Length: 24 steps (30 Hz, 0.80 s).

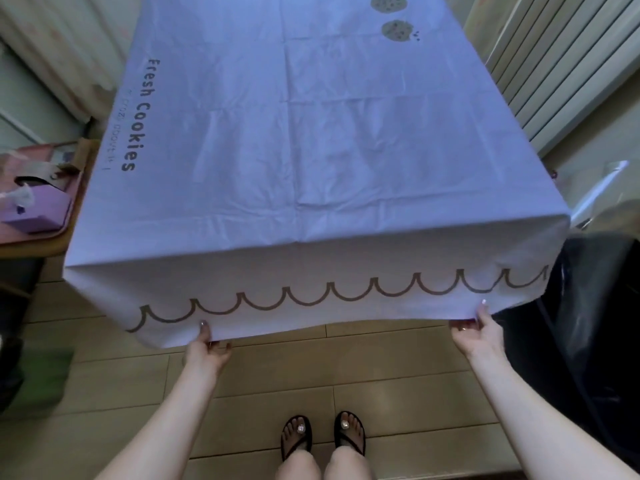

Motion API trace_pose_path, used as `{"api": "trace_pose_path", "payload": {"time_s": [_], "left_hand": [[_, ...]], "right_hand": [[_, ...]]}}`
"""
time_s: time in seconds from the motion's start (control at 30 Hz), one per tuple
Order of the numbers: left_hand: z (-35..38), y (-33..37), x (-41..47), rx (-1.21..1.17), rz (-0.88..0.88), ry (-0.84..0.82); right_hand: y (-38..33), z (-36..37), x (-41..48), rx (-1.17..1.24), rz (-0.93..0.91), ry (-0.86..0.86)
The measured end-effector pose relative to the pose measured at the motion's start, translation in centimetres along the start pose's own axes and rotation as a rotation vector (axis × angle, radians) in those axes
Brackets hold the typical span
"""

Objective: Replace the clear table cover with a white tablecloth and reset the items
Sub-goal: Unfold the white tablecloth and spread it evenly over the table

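A white tablecloth (294, 140) lies spread over the whole table, with "Fresh Cookies" printed along its left side and two cookie drawings at the far right. Its near flap hangs down with a brown scalloped line. My left hand (207, 348) pinches the flap's bottom hem toward the left. My right hand (479, 329) pinches the same hem toward the right. Creases run across the cloth's top. The table itself is hidden under the cloth.
A pink tray (38, 233) holding a purple tissue box (36, 209) sits on a low surface at the left. A black bag-lined bin (588, 306) stands at the right. Clear plastic (604, 188) lies beyond it, near a radiator (568, 64). My feet stand on the tiled floor.
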<state>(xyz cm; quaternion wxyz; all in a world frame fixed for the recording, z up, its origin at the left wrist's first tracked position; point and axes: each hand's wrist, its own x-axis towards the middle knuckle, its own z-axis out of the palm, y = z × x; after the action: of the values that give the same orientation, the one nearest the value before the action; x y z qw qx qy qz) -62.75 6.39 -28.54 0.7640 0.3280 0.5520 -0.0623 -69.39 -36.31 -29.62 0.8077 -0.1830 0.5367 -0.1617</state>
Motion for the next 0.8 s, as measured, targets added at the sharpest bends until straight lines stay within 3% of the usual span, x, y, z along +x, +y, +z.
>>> {"api": "trace_pose_path", "payload": {"time_s": [0.23, 0.47, 0.8], "left_hand": [[-1.2, 2.7, -4.3, -0.061, 0.001, 0.000], [-2.5, 6.3, -4.2, -0.095, -0.093, -0.054], [-4.7, 7.3, -7.1, 0.045, 0.051, 0.271]], "right_hand": [[-4.6, -1.4, -2.5, -0.125, -0.107, 0.062], [-9.3, -1.0, -2.2, -0.080, -0.118, 0.156], [-11.5, -2.7, -3.6, -0.293, -0.144, 0.271]]}}
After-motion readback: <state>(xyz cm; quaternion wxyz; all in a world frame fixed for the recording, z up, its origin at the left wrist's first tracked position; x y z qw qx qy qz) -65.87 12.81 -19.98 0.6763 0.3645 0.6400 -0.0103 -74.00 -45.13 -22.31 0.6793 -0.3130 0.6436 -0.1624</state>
